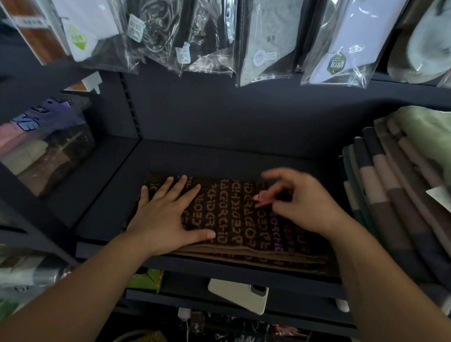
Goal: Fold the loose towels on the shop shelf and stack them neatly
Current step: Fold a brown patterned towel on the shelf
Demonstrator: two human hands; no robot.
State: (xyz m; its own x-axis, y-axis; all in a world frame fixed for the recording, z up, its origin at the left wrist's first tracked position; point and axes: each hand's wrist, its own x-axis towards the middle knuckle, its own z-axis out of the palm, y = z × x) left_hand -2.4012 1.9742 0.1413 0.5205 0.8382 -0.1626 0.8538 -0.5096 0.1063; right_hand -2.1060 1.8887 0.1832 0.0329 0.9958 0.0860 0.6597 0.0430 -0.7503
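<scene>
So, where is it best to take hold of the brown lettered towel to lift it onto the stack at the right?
Probably by its two short ends, coming from the front. The brown lettered towel lies flat and folded, its layered edge along the shelf front, so fingers can slide under there. The left hand presses flat on its left end; the right hand hovers over its right part.

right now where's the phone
In the head view the phone lies on the lower shelf, centre-bottom of the frame, just below the brown lettered towel and between the two forearms.

Dark brown towel (243, 218), tan lettering pattern
</scene>
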